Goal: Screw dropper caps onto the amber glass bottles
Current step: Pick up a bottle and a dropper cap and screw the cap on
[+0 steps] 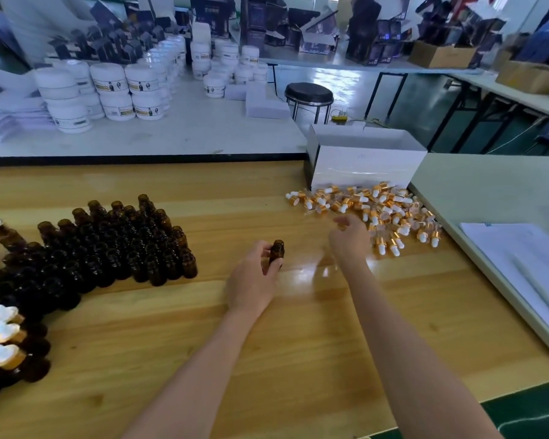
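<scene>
Wooden table (298, 337), uncapped amber bottle (277, 250) upright in left hand (251, 280)

Bare left forearm (203, 359), bare right forearm (400, 343)

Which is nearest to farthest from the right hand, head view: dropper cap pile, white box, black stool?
From the right hand:
1. dropper cap pile, right beside it.
2. white box, behind the pile.
3. black stool, on the floor beyond.

One amber bottle (277, 251) apart; dozens uncapped bottles (114, 248); dropper caps (387, 210) uncountable; one white box (365, 166); one stool (308, 93).
</scene>
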